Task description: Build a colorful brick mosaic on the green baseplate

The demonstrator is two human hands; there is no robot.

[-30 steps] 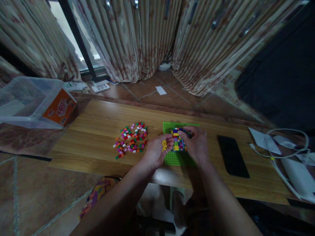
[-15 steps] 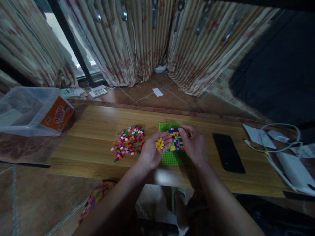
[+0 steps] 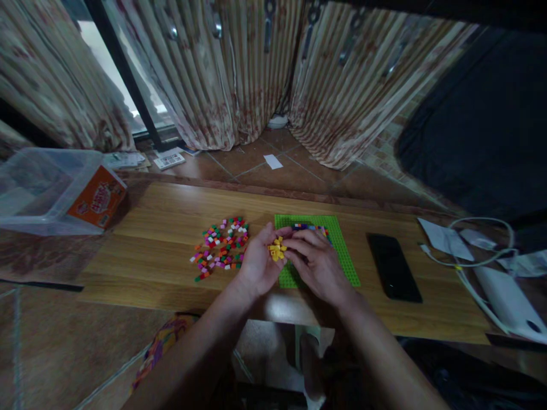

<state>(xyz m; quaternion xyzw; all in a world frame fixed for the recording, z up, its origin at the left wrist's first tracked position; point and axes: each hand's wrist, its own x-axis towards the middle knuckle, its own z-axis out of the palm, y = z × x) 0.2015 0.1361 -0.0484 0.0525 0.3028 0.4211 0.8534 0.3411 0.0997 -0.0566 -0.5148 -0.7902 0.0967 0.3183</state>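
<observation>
Yellow toy bricks (image 3: 277, 249): small group lying in the palm of the left hand (image 3: 257, 263), above the left side of the green studded baseplate (image 3: 347, 259).
Left-hand fingers: palm up and cupped under the bricks; finger ends partly hidden behind the right hand (image 3: 321, 263).
Right-hand fingers: bent, tips drawn close together at the right side of the yellow bricks; whether they pinch 1 cannot be told.
Brick handling: judged light, stiff and hard to damage; smooth plastic faces may slip, and loose pieces may roll off a tilted palm.
Grip point: 2 opposite side walls of a single brick, thumb against forefinger, studs left uncovered.
Multicoloured brick assembly (image 3: 303, 226): on the baseplate, largely hidden by the right hand; only its far part shows.
Baseplate edges: far and right edges visible; near edge partly covered.
Left margin: wooden tabletop (image 3: 149, 250) shows between baseplate and loose bricks (image 3: 228, 249).
Right margin: strip of wood, then a black smartphone (image 3: 393, 267).
</observation>
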